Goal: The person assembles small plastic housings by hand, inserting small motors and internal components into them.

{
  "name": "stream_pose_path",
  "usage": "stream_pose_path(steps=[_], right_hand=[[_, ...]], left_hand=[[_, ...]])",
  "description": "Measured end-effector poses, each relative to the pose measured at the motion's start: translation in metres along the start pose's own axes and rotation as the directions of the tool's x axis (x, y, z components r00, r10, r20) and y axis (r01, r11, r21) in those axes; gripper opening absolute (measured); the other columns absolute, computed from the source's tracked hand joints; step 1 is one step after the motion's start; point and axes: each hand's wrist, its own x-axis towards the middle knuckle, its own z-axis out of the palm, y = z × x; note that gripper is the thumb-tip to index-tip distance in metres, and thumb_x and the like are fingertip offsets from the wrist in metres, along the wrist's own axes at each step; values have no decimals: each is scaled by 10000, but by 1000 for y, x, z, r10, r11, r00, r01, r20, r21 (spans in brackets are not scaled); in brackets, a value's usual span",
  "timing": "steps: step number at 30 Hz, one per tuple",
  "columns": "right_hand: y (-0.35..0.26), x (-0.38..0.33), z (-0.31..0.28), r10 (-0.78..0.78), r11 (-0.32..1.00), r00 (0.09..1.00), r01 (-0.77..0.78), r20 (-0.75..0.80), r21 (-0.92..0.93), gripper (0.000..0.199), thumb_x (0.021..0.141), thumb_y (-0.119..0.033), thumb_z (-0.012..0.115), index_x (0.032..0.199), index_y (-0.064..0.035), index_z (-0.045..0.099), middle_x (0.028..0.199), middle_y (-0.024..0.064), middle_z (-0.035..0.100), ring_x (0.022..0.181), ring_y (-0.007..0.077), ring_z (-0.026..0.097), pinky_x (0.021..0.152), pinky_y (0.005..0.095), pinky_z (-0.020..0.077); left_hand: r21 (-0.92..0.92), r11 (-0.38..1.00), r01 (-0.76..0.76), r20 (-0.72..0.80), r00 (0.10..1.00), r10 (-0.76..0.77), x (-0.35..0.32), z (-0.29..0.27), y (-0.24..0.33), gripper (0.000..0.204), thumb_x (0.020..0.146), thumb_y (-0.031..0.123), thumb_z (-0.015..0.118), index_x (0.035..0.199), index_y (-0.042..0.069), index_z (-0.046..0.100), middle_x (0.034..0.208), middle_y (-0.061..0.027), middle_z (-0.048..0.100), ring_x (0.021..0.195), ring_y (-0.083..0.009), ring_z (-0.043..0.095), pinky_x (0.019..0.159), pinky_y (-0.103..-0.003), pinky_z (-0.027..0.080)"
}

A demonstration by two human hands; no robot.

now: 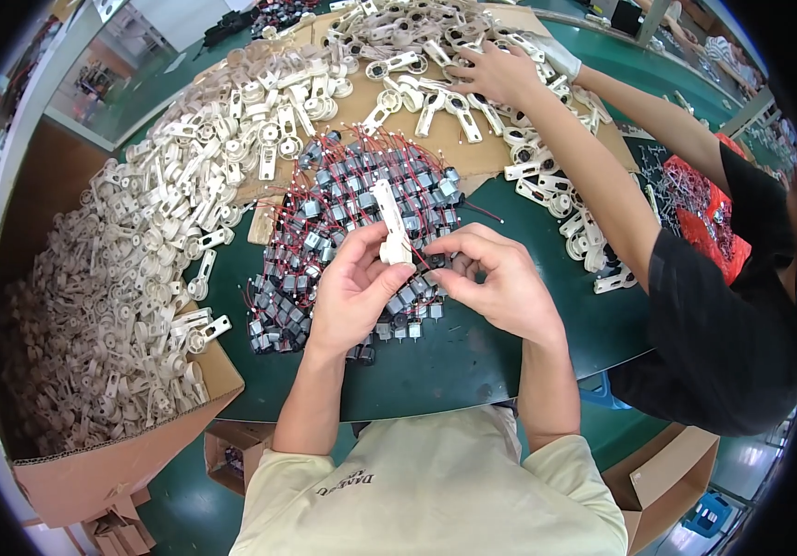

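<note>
My left hand (355,285) pinches a long, narrow white plastic housing (387,211) between thumb and fingers. The housing points away from me, tilted upright above a pile of small motors (324,222). Close against its right side, the thumb and forefinger of my right hand (500,283) come together on a thin red wire (422,259). The wire runs toward the housing's lower end; where it ends inside is hidden. Beneath both hands lie the silver and dark motors with red and black leads.
A cardboard box (130,463) full of white housings stands at the left, and more housings (269,116) heap on cardboard at the back. On the right, a co-worker's arms (593,176) reach over the green table (510,371). A red bag (709,218) holds small metal parts.
</note>
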Motion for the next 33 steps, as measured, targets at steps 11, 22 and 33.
stream_pose_path(steps=[11, 22, 33], right_hand=[[5, 4, 17, 142, 934, 990, -130, -11, 333, 237, 809, -37, 695, 1030, 13, 626, 849, 50, 621, 730, 89, 625, 643, 244, 516], [9, 5, 30, 72, 898, 994, -31, -78, 440, 215, 803, -20, 705, 968, 29, 577, 869, 51, 634, 735, 83, 604, 636, 239, 503], [3, 3, 47, -23, 953, 981, 79, -190, 293, 222, 809, 25, 696, 1003, 24, 589, 816, 20, 587, 681, 59, 515, 607, 219, 446]], left_hand=[[-21, 992, 127, 82, 989, -125, -9, 2, 3, 419, 858, -68, 612, 1238, -22, 443, 1165, -87, 549, 1092, -149, 556, 954, -307, 479], [-26, 998, 55, 68, 996, -53, -8, -1, 4, 389, 877, -58, 594, 1240, -42, 454, 1168, -105, 574, 1083, -171, 571, 950, -314, 478], [-144, 990, 6, 55, 999, 2, -9, -3, 1, 416, 917, -16, 563, 1315, -39, 445, 1225, -85, 561, 1123, -148, 550, 957, -284, 454]])
